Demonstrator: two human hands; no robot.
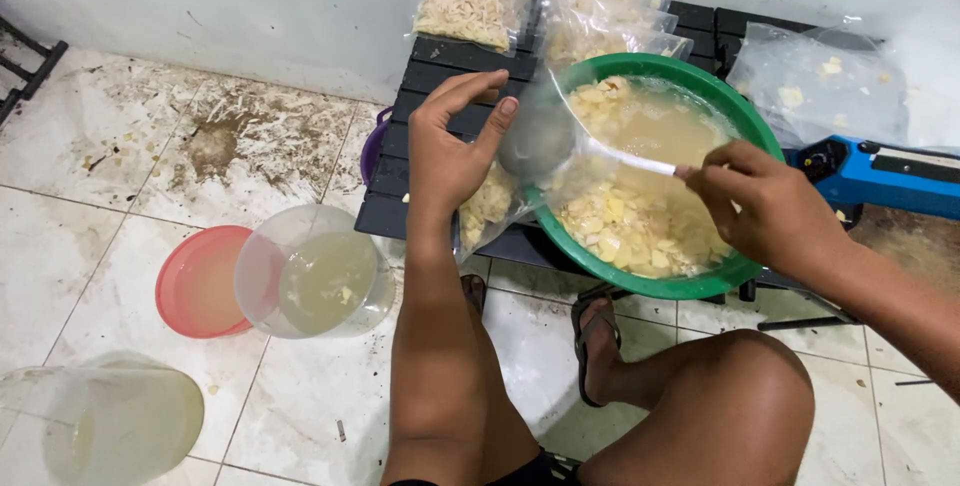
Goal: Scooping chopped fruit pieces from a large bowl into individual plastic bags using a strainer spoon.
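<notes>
My left hand (452, 144) holds open a clear plastic bag (500, 191) with pale cut pieces in its bottom, beside the left rim of a green basin (745, 116). My right hand (765, 208) grips the white handle of a ladle (540, 136), whose grey bowl sits inside the mouth of the bag. The basin stands on a low black slatted table (420, 86) and holds pale yellowish pieces (630, 221) in cloudy liquid.
Filled clear bags (470, 1) lie at the back of the table, another bag (820, 81) at the right. A blue sealing machine (880, 176) sits right of the basin. On the tiled floor stand a clear tub (315, 271), a pink lid (198, 281) and another clear container (100, 421). My knees and sandalled feet are below.
</notes>
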